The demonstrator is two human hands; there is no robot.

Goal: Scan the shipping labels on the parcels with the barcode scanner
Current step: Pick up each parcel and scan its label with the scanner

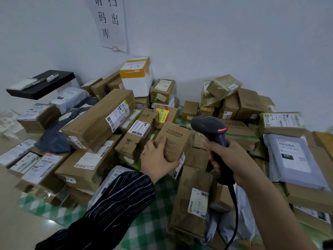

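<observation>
My left hand (156, 157) grips a small brown cardboard box (175, 139) at its lower left side, lifted above the pile. A white label edge shows under the box near my fingers. My right hand (228, 159) holds a black corded barcode scanner (210, 126) by its handle. The scanner's head sits just right of the box, with a red light on its top. Around them lie several parcels with white shipping labels, such as a long brown box (97, 121) and a grey mailer bag (293, 159).
Parcels are heaped on a green checked mat (144, 230) against a white wall. A white foam box (137, 76) stands at the back. A black shelf (43, 85) juts from the left wall. A paper sign (110, 22) hangs above. Bare floor (19, 226) lies lower left.
</observation>
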